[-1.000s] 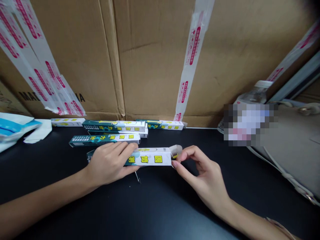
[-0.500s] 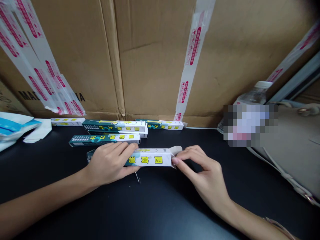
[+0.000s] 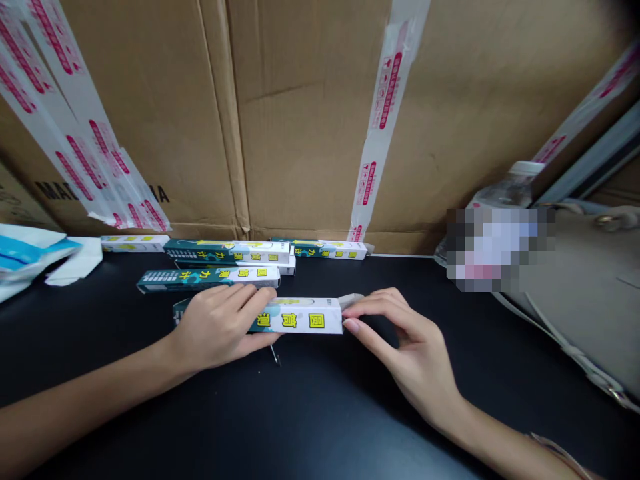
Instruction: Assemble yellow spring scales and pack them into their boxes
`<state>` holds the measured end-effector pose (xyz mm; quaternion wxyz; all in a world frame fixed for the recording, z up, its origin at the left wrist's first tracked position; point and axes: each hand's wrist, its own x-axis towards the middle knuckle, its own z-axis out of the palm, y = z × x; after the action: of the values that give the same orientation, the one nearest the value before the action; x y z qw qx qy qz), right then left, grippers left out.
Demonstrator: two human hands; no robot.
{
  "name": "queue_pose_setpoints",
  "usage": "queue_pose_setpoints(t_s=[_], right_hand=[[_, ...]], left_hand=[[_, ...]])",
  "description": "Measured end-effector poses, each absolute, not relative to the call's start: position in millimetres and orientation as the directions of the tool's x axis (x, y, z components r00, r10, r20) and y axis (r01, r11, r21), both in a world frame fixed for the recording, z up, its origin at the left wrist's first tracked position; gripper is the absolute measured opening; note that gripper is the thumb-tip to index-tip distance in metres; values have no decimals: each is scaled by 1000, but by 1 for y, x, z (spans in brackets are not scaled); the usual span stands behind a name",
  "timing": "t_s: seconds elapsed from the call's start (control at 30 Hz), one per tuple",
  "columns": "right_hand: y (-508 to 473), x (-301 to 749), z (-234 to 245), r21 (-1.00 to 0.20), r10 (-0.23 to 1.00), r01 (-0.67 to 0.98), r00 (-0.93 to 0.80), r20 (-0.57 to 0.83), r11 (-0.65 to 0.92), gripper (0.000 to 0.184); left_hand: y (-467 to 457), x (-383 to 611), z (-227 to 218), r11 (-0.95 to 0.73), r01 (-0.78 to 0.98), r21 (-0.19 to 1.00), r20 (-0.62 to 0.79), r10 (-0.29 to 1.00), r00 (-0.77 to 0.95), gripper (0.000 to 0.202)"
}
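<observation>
A long, narrow spring-scale carton [image 3: 305, 316], white and dark green with yellow characters, lies lengthwise before me. Wrapped over its left and middle part, my left hand [image 3: 220, 327] holds it. My right hand [image 3: 405, 347] is at its right end, thumb and fingertips closed around the edge of the end flap [image 3: 353, 299], which stands out from the carton. What is inside the carton is hidden. Below my left hand a small thin metal piece [image 3: 275, 356], like a hook, shows on the black table.
Several matching cartons [image 3: 207, 279] lie behind, along a large taped cardboard box [image 3: 310, 133]. At the right stand a plastic bottle [image 3: 505, 190] and a grey bag [image 3: 590, 287] with a strap. White-and-blue packaging [image 3: 35, 257] lies at the left on the black table [image 3: 300, 427].
My right fingers have pressed the end of the carton slightly inward; a small lower flap that stuck out there no longer shows, and the upper flap has tipped. My left hand stays still.
</observation>
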<state>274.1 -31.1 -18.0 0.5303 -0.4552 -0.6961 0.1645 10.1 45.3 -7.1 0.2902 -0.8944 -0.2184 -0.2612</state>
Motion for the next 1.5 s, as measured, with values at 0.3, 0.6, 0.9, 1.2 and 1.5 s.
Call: queue_pose_setpoints(t_s=[0.3,0.6,0.9,1.2,1.5], right_hand=[[-33,274,-18,-755,829,406,-9,560,514,10],[-34,271,-17,-743,845,448,-54,533,498,15],[-35,270,-17,-709,823,484,-39,567,512,6],[-31,272,-17,-707,822,481,-55,567,519,20],[-33,270,-20,-727,826,460,-27,563,510,9]], left_hand=[[47,9,-8,-745,542,-388,583,257,771,35],[46,11,-8,-734,562,-381,592,273,758,32],[45,11,-8,-732,572,-368,589,292,753,31],[46,12,-8,-733,571,-369,597,284,750,30],[45,11,-9,-734,585,-346,582,321,747,28]])
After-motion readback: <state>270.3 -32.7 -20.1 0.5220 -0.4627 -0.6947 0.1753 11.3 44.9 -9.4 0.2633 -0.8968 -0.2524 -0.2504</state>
